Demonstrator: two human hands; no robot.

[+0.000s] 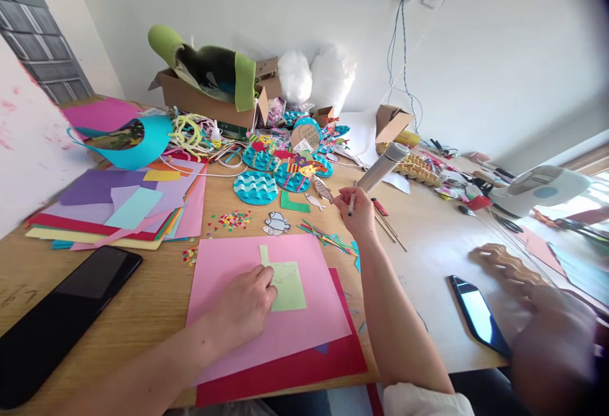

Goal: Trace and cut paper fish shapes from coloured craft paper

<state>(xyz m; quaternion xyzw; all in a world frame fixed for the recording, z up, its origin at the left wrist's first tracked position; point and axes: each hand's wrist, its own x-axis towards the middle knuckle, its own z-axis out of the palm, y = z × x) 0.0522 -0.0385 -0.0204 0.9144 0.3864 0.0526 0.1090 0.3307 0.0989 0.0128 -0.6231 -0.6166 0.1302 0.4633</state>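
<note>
My left hand (248, 299) rests with curled fingers on a light green paper square (291, 289), holding it against a pink sheet (216, 257). Faint drawn lines show on the square, and a narrow green strip (263, 253) lies at its upper edge. My right hand (358, 210) is farther forward, closed around a slim pen (352, 201). Its fingertips meet the tail end of a brown paper fish (323, 189); whether they grip it I cannot tell. A smaller white paper fish (314, 201) and grey striped paper fish (276, 222) lie nearby.
Coloured paper (99, 188) is stacked left, behind a black phone (71, 314). Blue paper crafts (255, 188), confetti (235, 220) and thin paper strips (328, 236) lie ahead. A grey flask (383, 167) stands behind my right hand. Another person's blurred hand (552, 327) is beside a phone (478, 314).
</note>
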